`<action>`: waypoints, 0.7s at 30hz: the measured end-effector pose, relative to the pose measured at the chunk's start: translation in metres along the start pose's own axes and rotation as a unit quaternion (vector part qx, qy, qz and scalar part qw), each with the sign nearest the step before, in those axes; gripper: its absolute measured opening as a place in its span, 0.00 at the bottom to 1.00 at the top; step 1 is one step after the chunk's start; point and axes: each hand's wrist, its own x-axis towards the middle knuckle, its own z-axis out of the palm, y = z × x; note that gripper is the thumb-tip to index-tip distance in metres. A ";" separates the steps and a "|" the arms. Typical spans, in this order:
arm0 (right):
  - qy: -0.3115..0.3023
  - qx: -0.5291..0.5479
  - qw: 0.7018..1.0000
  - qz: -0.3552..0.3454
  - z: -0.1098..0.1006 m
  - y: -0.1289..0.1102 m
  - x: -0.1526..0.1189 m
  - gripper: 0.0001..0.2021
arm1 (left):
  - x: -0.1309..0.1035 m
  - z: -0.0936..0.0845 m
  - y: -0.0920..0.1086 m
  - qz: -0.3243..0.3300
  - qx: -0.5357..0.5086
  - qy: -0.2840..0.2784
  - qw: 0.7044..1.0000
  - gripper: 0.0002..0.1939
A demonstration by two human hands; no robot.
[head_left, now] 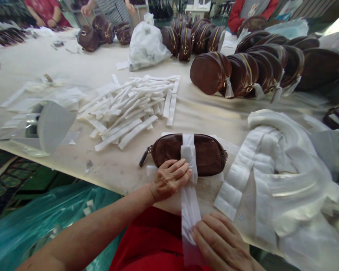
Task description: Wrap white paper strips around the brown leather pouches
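Note:
A small dark brown leather bag [166, 149] lies on the table in front of me, its zipper ends left and right. A dark tassel [144, 156] hangs at its left end. A white wrapping strip [188, 150] passes over the bag's middle and runs down over the table edge towards my lap. My left hand [171, 178] holds the strip down at the bag's near side, fingers bent and close together. Lower right, my right hand [222, 241] grips the strip's loose lower part; its thumb is hidden.
Behind the bag is a heap of white padded strips [130, 109]. Loose white wrapping [271, 177] covers the right side. Brown bags with tassels [211, 73] stand in rows at the back right, near a white plastic sack [148, 45]. People [49, 13] stand across the table.

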 end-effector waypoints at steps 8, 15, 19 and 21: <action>-0.007 -0.012 0.999 -0.039 -0.033 0.043 0.044 0.14 | 0.004 -0.008 -0.001 -0.028 -0.032 -0.038 0.998 0.10; 0.083 0.043 0.995 0.029 -0.001 0.106 0.090 0.09 | 0.004 -0.010 -0.003 -0.071 -0.135 -0.057 0.987 0.12; 0.082 0.070 0.988 0.109 0.032 0.135 0.098 0.10 | 0.002 -0.008 -0.005 -0.079 -0.163 -0.062 0.981 0.10; 0.068 0.076 0.984 0.149 0.046 0.143 0.096 0.10 | 0.001 -0.007 -0.005 -0.084 -0.162 -0.053 0.982 0.08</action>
